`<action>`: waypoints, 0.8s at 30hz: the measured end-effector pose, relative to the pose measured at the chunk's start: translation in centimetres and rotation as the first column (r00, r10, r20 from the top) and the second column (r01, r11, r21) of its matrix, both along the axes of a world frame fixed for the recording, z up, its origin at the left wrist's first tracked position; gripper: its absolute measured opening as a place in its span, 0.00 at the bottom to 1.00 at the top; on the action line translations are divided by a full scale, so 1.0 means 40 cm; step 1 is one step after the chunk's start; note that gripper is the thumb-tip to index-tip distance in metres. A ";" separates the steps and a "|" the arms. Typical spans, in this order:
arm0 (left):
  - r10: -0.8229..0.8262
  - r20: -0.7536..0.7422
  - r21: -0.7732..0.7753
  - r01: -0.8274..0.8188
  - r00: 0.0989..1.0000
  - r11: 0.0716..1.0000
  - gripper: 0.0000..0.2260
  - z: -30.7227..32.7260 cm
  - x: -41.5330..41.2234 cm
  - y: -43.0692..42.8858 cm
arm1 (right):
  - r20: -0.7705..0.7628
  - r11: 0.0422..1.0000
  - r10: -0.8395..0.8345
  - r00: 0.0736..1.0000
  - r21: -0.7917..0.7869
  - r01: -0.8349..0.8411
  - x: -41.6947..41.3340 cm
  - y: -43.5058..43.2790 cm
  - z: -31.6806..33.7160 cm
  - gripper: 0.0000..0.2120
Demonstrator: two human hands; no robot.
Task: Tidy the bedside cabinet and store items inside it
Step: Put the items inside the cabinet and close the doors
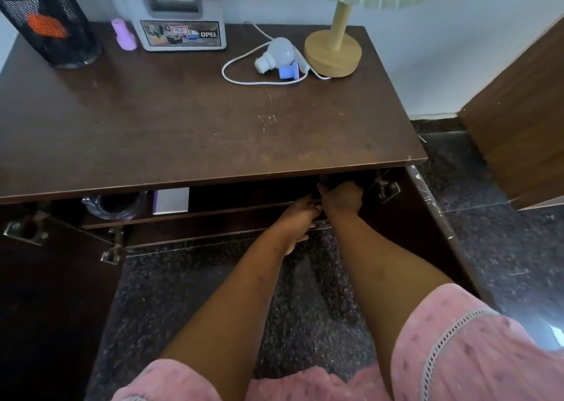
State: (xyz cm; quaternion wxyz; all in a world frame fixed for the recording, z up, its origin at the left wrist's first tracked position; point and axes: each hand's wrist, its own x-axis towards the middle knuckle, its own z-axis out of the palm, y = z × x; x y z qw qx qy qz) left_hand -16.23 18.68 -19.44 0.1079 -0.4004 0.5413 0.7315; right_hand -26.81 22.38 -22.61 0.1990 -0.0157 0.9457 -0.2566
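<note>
The cabinet (189, 120) fills most of the view, both doors swung wide: the left door (45, 294) dark at the lower left, the right door (439, 223) edge-on at the right. Inside, a shelf (244, 211) carries a clear glass dish (114, 207) at the left and a pale box (171, 201) just beside it; the rest of the shelf is dark.

On top, along the back edge, stand a mesh pen holder (50, 22), a lilac piece (123, 34), a grey organiser (177, 13) and a lamp (334, 50). A bulb (279, 53) and a blue block (288, 71) lie inside the loop of the white cord (232, 75). The front half of the top is bare, and speckled floor (305, 294) lies open between the doors.

Both arms reach under the top's front lip. The right hand (340, 197) is curled around something dark inside; what it is cannot be told. The left hand (297, 219) touches the shelf edge, fingers bent, its hold unclear.
</note>
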 end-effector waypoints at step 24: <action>0.186 0.005 -0.514 -0.157 0.982 0.843 0.15 0.312 0.211 -0.008 | 0.024 0.737 0.663 0.748 0.154 -0.658 0.285 -0.014 0.371 0.12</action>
